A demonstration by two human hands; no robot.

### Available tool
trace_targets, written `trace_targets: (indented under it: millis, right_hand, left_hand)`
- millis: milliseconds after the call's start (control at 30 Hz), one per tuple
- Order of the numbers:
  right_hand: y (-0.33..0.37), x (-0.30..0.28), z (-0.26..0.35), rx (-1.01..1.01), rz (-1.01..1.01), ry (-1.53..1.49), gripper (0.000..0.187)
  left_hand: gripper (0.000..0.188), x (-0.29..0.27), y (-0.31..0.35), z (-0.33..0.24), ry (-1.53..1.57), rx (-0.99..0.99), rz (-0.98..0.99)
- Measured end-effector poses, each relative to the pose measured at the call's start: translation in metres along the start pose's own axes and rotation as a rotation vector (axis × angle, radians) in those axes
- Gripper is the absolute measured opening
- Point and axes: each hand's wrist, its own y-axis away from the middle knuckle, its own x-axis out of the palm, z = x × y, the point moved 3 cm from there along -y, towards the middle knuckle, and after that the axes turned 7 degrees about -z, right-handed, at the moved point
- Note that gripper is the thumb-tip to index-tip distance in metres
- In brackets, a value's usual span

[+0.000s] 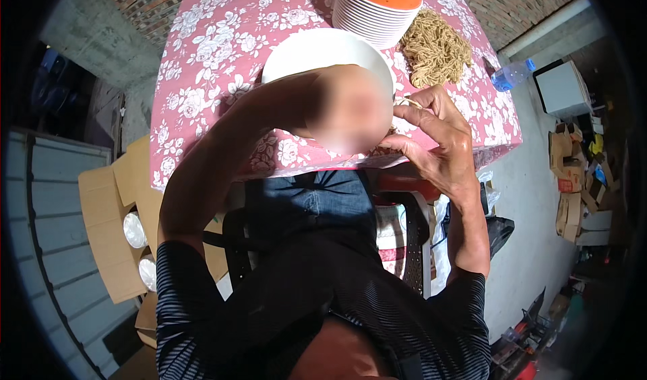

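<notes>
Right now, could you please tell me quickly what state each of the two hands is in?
Left hand: blurred in the picture, lying against the white bowl; its grip cannot be told.
Right hand: fingers curled shut, pinching a few noodle strands.

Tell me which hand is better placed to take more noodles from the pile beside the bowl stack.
Probably the right hand. It is on the same side as the noodle pile, just below it, fingers pinching a few strands. The left hand is blurred, lying across the white bowl, farther from the pile.
</notes>
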Motion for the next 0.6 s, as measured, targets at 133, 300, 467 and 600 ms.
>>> trace_targets:
  millis: [133, 300, 467, 600]
  right_hand:
    - [-0.001, 0.002, 0.003, -0.018, -0.03, -0.017, 0.03]
    - [0.0, 0.002, 0.004, -0.049, -0.028, 0.002, 0.022]
    - [0.006, 0.002, 0.005, -0.024, -0.024, 0.007, 0.021]
    - [0.003, 0.003, 0.007, 0.014, -0.025, -0.008, 0.022]
  left_hand:
    - [0.023, -0.001, 0.0, -0.004, -0.01, -0.035, 0.02]
    - [0.023, 0.0, 0.001, -0.007, -0.053, -0.086, 0.01]
    - [0.022, 0.001, 0.002, -0.004, -0.02, -0.028, -0.043]
    - [0.021, 0.001, 0.003, -0.013, -0.073, -0.076, -0.064]
